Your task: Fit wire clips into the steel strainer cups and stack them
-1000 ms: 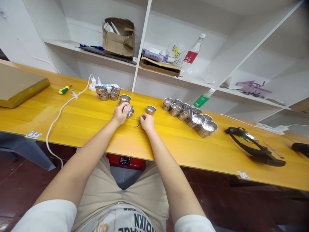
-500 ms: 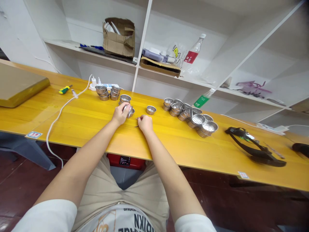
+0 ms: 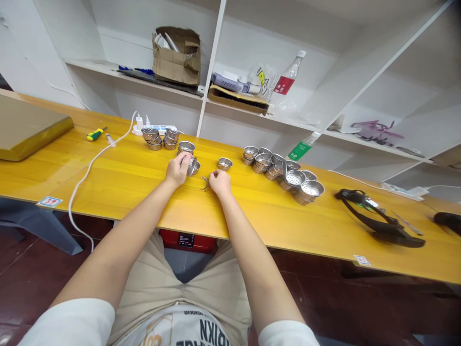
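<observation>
My left hand is closed around a small perforated metal strainer basket, which it holds tilted on its side just over the table. Another perforated basket shows partly behind it. To the right, my right hand has its fingers pinched together low over the tabletop; whatever is between them, if anything, is hidden. Beside those fingertips lie thin curved metal pieces. A single upright strainer basket stands just beyond my right hand. Stacked strainer baskets stand behind my left hand.
Several stacked baskets stand in rows at the right, with more stacks at the back left. A power strip, white cable, screwdriver, green-labelled bottle and black headset share the yellow table.
My right hand has shifted slightly right, away from the curved metal pieces, which now show more fully. The basket in my left hand has turned a little, showing more of its side.
</observation>
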`<state>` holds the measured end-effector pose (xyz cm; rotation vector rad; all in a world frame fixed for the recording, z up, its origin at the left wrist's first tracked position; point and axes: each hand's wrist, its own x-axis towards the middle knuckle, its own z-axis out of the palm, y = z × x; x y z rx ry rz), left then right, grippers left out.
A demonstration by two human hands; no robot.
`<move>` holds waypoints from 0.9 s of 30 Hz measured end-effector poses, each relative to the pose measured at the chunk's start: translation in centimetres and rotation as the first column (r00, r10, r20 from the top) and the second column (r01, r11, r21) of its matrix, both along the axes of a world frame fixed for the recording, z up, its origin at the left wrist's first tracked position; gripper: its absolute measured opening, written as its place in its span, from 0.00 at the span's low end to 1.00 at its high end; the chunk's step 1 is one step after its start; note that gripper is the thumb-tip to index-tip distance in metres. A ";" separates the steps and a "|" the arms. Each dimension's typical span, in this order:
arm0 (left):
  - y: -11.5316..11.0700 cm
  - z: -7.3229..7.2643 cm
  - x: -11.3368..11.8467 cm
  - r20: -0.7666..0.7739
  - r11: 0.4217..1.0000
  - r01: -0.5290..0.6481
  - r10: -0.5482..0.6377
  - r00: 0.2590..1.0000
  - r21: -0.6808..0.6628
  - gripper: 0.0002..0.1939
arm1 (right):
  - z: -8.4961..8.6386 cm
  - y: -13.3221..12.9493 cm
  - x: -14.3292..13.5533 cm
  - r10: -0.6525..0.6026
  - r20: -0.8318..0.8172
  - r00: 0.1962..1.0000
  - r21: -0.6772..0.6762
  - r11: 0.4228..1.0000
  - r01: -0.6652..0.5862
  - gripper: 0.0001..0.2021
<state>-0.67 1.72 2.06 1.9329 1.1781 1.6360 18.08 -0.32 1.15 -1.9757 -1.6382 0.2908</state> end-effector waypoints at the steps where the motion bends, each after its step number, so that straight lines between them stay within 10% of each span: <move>1: 0.0 0.0 0.0 -0.003 1.000 -0.012 0.012 1.000 -0.001 0.23 | 0.0 0.0 0.0 0.002 0.004 1.000 -0.001 1.000 -0.002 0.14; 17: 0.2 -0.1 0.0 -0.024 0.999 0.030 -0.031 0.999 -0.028 0.24 | 0.9 -0.9 -2.0 0.109 0.233 0.966 -0.127 0.989 -0.080 0.10; 27: 0.4 -0.3 -0.1 -0.022 0.999 0.028 -0.028 0.999 -0.035 0.23 | 0.4 0.3 -0.9 0.031 -0.315 0.949 -0.209 0.973 -0.101 0.08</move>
